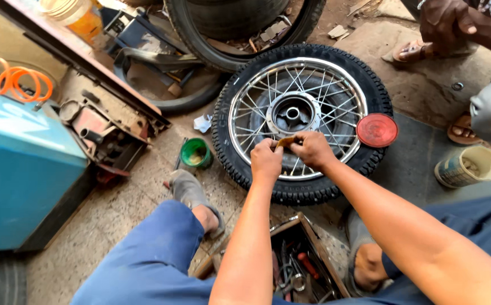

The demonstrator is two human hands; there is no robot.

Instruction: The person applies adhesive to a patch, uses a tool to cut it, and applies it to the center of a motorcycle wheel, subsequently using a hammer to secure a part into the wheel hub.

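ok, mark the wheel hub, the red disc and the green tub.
wheel hub (pixel 293 113), head view, on the metal centre around the bore.
red disc (pixel 377 130), head view, on its flat face.
green tub (pixel 195 152), head view, on its inner wall.

A green tub (pixel 195 153), red round lid (pixel 377 130), wooden toolbox (pixel 307 265) and blue machine (pixel 19 169) sit around.

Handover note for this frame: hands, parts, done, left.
Left hand and right hand: both pinch a small brownish strip between the fingertips, held over the rim.
Spoked wheel, tyre on, lies flat on the floor before the knees; hub faces up.
Red round lid rests on the tyre's right edge. Green tin stands left of the wheel; open toolbox sits between the feet.
Done: tyre sits on the rim.
Left: the strip is not yet on the wheel.
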